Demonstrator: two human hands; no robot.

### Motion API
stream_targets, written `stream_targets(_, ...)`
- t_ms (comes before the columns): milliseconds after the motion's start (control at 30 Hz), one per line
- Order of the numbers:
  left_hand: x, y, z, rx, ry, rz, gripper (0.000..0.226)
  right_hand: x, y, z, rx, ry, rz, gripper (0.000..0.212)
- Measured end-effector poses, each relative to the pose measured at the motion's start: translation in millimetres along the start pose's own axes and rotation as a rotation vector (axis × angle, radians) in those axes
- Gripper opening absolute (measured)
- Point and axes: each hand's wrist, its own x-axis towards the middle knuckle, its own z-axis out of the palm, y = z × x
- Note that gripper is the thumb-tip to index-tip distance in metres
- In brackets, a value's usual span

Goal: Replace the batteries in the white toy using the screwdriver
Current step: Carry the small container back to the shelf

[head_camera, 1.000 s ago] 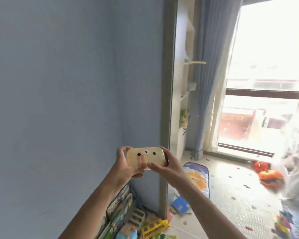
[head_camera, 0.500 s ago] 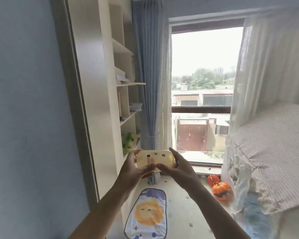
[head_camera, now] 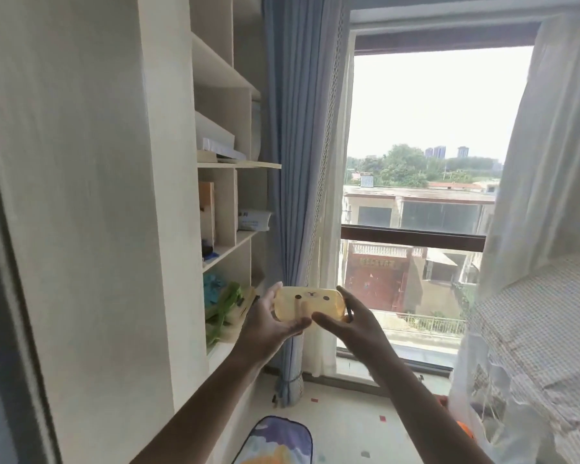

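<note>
I hold the white toy (head_camera: pixel 312 302) at chest height in front of the window; it looks pale yellow in the backlight and shows a small printed face with two dark eyes. My left hand (head_camera: pixel 268 324) grips its left end, thumb pressed on the front. My right hand (head_camera: pixel 352 321) grips its right end from below, and a thin dark object (head_camera: pixel 349 311) shows at that end by my fingers. No screwdriver or batteries can be made out.
A cream shelf unit (head_camera: pixel 221 169) with boxes and green items stands at left. A blue curtain (head_camera: pixel 295 162) hangs beside the window (head_camera: pixel 426 195). A bed under white netting (head_camera: pixel 533 313) fills the right. A printed mat (head_camera: pixel 275 440) lies on the floor below.
The view has swung right, from the blue wall to the shelves, window and bed. Both hands keep the same hold on the toy.
</note>
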Motion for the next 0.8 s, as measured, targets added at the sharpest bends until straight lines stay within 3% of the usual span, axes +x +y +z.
stream_targets(233, 179, -38, 8, 0.037, 0.057, -0.019, 0.113, 179, 48, -8, 0.043, 0.023, 0.002, 0.095)
stream_targets(367, 275, -70, 19, 0.068, 0.129, -0.046, 0.119, 279, 84, -15, 0.04, -0.027, -0.029, 0.075)
stream_targets(433, 320, -88, 25, 0.109, 0.185, -0.036, 0.125, 334, 108, -19, 0.056, -0.068, -0.051, 0.076)
stream_targets(500, 367, -110, 34, 0.142, 0.283, -0.04, 0.113, 391, 133, -22, 0.063, -0.127, -0.067, 0.079)
stream_targets(600, 441, -136, 38, 0.165, 0.421, -0.098, 0.077, 475, 158, -19, 0.058, -0.191, -0.064, 0.089)
stream_targets(700, 501, -151, 31, 0.231, 0.522, -0.121, 0.075, 550, 174, -8, 0.055, -0.281, -0.059, 0.093)
stream_targets(800, 548, -167, 15, 0.303, 0.622, -0.122, 0.065, 614, 184, 13, 0.034, -0.366, -0.068, 0.081)
